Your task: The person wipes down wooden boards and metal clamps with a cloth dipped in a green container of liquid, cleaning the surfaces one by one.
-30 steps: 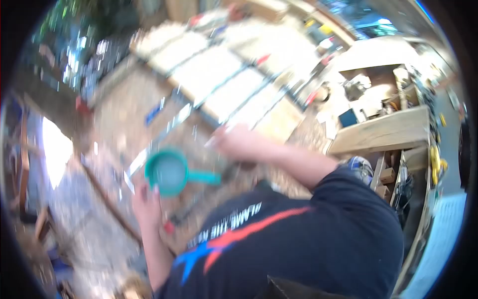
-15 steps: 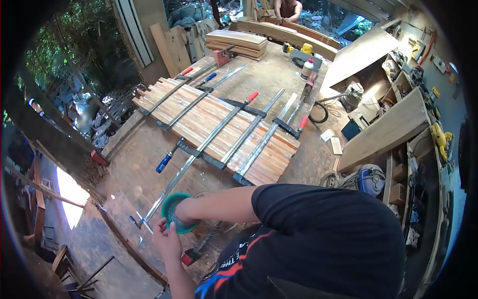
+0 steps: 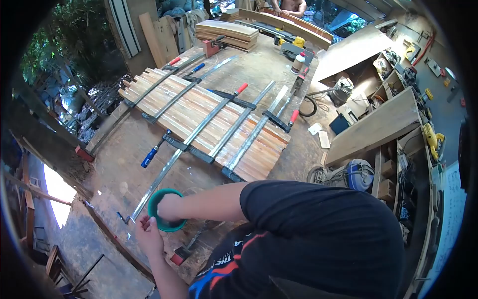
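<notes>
A round green plastic basin (image 3: pixel 174 228) stands below the clamped boards, near my body. My right hand (image 3: pixel 171 207) reaches down into it; its fingers are hidden inside. Close against the basin's left side is my left hand (image 3: pixel 149 236), with fingers loosely bent and apart and the thumb by the rim. Nothing shows in that hand. Beyond the basin lies a panel of narrow wooden strips (image 3: pixel 199 119), held by several long bar clamps. One clamp's steel bar (image 3: pixel 158 184) runs from the panel toward the basin and my left hand.
A blue clamp handle (image 3: pixel 148 158) sticks out left of that bar. At the back are stacked boards (image 3: pixel 226 35), a glue bottle (image 3: pixel 298 63) and a yellow power tool (image 3: pixel 298 42). Another person (image 3: pixel 291 7) works beyond. Shelving with tools lines the right, beside a blue vacuum (image 3: pixel 359 174).
The whole view has shifted, so the bench things appear a little further left. My right hand sits deeper in the basin. My left hand remains beside its rim.
</notes>
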{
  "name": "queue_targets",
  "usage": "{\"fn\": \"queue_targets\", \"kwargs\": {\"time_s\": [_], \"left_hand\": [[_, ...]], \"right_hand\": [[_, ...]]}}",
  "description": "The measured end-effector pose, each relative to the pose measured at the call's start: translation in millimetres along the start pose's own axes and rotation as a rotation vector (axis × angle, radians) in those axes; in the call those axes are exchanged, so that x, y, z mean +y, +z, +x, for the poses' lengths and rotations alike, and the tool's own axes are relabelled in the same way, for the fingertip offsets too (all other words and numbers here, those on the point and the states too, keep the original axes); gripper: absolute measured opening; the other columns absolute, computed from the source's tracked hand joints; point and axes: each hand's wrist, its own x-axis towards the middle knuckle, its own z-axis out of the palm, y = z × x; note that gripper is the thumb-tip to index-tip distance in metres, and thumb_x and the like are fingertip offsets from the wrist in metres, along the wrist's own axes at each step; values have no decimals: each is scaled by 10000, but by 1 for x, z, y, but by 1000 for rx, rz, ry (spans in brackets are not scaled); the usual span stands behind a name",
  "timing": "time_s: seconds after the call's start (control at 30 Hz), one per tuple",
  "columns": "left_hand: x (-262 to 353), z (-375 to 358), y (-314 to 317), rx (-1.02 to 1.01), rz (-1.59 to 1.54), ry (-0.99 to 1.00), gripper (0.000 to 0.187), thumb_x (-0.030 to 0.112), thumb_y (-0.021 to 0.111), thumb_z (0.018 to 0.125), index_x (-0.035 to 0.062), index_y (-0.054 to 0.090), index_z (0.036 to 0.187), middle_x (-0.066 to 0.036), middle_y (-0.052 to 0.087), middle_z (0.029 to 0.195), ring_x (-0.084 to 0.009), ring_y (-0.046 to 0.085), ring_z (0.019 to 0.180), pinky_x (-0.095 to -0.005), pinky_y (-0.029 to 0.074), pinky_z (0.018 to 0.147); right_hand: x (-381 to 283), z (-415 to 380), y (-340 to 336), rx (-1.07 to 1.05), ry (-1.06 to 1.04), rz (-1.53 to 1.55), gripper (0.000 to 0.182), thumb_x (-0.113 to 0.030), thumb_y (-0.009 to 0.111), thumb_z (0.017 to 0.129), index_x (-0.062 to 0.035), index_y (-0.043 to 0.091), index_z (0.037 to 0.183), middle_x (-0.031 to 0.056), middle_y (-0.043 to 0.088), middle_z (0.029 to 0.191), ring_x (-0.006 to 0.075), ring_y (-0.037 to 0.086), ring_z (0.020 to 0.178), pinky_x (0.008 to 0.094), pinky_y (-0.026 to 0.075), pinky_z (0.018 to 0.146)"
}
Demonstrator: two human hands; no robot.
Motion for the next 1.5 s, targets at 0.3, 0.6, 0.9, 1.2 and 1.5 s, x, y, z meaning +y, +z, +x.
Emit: {"fn": "queue_targets", "kwargs": {"time_s": [0.3, 0.6, 0.9, 1.2, 1.5], "left_hand": [[-8, 6, 1, -10, -61, 48, 272, 154, 704, 994, 16, 625, 1215, -89, 687, 1133, -163, 658, 1035, -306, 533, 889], [-18, -5, -7, -12, -78, 48, 281, 137, 684, 1005, 3, 613, 1242, -96, 687, 1172, -161, 652, 1063, -307, 530, 904], [-23, -31, -37, 49, -42, 26, 272, 158, 617, 1053, 25, 614, 1290, -80, 670, 1261, -167, 628, 1173, -326, 502, 988], [10, -33, -22, -24, -50, 32, 282, 148, 593, 1064, 8, 592, 1308, -103, 666, 1273, -184, 626, 1175, -317, 492, 994], [20, -29, -9, -32, -93, 128, 272, 112, 611, 1047, -36, 590, 1275, -140, 670, 1246, -198, 627, 1163, -328, 487, 1024]], "right_hand": [[-9, -20, -24, -208, -34, -17, 252, -166, 718, 817, -103, 804, 1045, 144, 768, 1082, 301, 738, 1028, 435, 583, 846], [-7, -2, -22, -320, -68, -142, 362, -178, 743, 844, -128, 771, 1202, 131, 730, 1262, 295, 721, 1118, 421, 578, 901], [-6, -28, -42, -69, 62, 251, 308, -287, 689, 855, -23, 798, 970, 187, 773, 978, 357, 747, 949, 462, 583, 826], [0, 12, 5, 106, 156, 700, 556, -495, 529, 921, -2, 780, 870, 256, 740, 922, 387, 733, 886, 472, 568, 830], [-5, -12, -5, 278, 179, 664, 486, -440, 676, 829, 18, 780, 956, 252, 749, 969, 385, 738, 925, 459, 585, 844]]}}
